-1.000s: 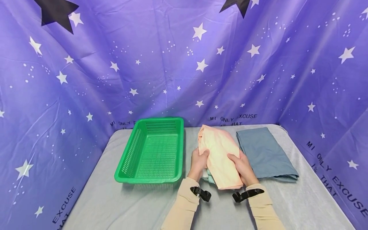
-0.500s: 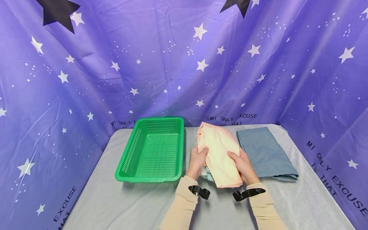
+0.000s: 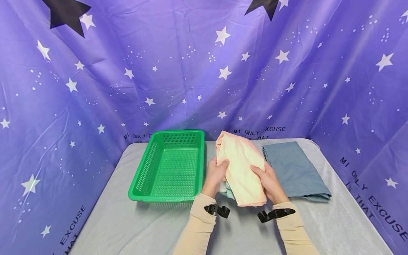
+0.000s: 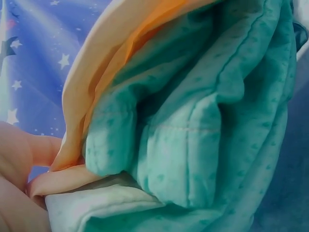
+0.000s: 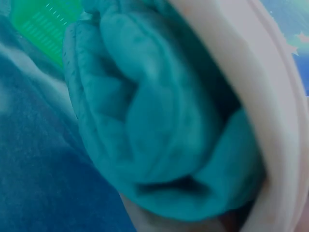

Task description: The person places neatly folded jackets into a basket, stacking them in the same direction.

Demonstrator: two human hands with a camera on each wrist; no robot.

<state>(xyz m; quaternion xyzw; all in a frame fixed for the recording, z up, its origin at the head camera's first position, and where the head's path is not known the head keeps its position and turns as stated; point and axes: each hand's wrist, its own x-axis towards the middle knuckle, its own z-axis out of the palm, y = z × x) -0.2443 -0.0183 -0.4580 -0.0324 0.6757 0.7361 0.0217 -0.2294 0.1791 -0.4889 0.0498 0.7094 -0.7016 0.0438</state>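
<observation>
A folded peach cloth [image 3: 243, 168] is held between both hands in the head view. My left hand [image 3: 216, 175] grips its left side with the thumb on top, and my right hand [image 3: 269, 180] grips the right side the same way. Under the peach layer lies green patterned fabric [image 4: 183, 150], rolled in thick folds with stitched seams. The right wrist view shows this green fabric [image 5: 154, 111] bulging out beside the pale peach edge. A whitish edge [image 4: 106, 205] sits near the left fingers. Most of the fingers are hidden beneath the bundle.
A green perforated basket [image 3: 165, 198] stands left of the hands. On the right lies a folded blue-grey cloth [image 3: 294, 170]. Both are on a table with a light grey cover [image 3: 153, 226]. A purple star-printed curtain [image 3: 191, 71] surrounds the table's back and sides.
Both hands have shifted a little to the left and away from me, carrying the peach and green bundle with them. The basket and blue-grey cloth stay put.
</observation>
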